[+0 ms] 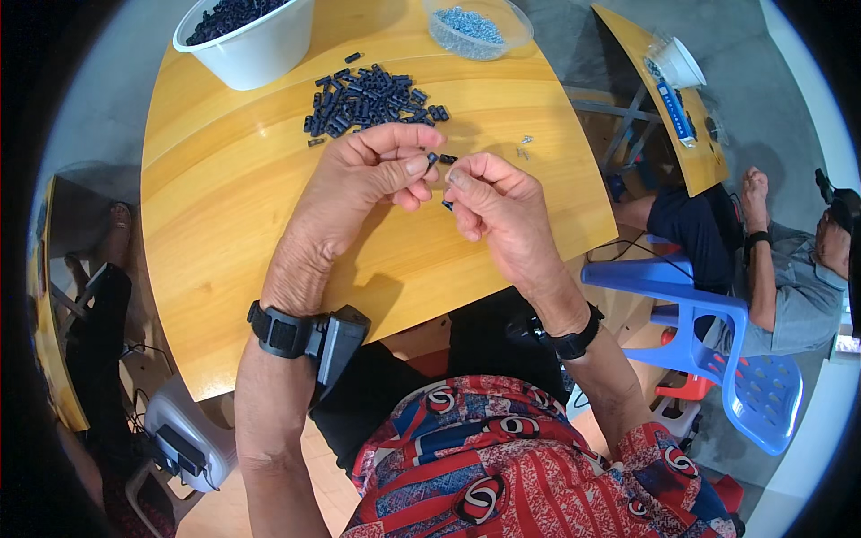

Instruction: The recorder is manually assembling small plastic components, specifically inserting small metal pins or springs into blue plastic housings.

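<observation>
Over the wooden table (242, 224), my left hand (377, 170) pinches a small dark cylindrical piece (431, 160) between thumb and fingers. Close beside it, my right hand (498, 202) is closed, thumb against the fingertips. A bit of something dark blue shows under those fingers, too covered to name. Another short black piece (448, 160) appears between the two hands. Just beyond my left hand lies a loose pile of short black plastic pieces (372, 97). To the right, a few tiny silvery screw-like parts (525, 148) rest on the wood.
At the far left of the table stands a white tub (260, 49) of dark parts. A clear round bowl (484, 45) holds small silvery parts. On the right, another person sits on a blue plastic chair (691, 300) by a second table (708, 166). A grey chair (193, 430) is at lower left.
</observation>
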Tool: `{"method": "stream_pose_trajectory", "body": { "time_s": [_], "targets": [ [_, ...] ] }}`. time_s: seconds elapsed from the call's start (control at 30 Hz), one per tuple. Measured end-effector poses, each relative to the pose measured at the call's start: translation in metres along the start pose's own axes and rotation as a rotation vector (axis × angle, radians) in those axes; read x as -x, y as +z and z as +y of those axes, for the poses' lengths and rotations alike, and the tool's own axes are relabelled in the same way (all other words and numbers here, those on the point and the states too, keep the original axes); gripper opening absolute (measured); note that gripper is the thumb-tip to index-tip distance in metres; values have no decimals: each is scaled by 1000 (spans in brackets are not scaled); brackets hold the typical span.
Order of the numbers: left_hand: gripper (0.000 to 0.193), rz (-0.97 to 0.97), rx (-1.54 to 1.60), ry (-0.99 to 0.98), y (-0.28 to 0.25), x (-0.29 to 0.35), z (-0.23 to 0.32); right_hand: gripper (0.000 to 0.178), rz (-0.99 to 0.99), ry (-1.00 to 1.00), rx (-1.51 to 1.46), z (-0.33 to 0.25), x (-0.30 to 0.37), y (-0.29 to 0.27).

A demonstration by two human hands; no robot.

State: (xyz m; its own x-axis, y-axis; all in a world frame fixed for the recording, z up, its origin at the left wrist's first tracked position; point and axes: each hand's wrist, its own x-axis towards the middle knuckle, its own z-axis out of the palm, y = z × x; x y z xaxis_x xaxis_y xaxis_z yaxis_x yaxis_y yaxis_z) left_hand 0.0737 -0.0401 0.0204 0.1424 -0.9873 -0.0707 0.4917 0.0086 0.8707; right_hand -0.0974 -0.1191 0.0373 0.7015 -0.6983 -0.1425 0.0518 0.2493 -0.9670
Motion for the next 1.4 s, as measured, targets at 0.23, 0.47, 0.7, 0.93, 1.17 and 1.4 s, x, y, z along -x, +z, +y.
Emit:
{"method": "stream_pose_trajectory", "body": {
  "time_s": [0.23, 0.47, 0.7, 0.93, 1.17, 1.4],
  "targets": [
    [23, 84, 13, -20, 3, -1, -1, 14, -23, 4, -22, 2, 1, 1],
    [18, 88, 92, -21, -9, -2, -7, 15, -15, 8, -31, 3, 2, 2],
    [17, 65, 128, -70, -3, -1, -2, 15, -2, 7, -63, 4, 1, 2],
    [20, 43, 67, -73, 3, 0, -3, 16, 41, -14, -72, 4, 1, 2],
    [18, 66, -18, -52, 5, 0, -4, 15, 41, -55, -37, 7, -2, -1],
    [17, 82, -115, -25, 10, 0, -9, 16, 70, -42, -73, 9, -3, -1]
  ]
}}
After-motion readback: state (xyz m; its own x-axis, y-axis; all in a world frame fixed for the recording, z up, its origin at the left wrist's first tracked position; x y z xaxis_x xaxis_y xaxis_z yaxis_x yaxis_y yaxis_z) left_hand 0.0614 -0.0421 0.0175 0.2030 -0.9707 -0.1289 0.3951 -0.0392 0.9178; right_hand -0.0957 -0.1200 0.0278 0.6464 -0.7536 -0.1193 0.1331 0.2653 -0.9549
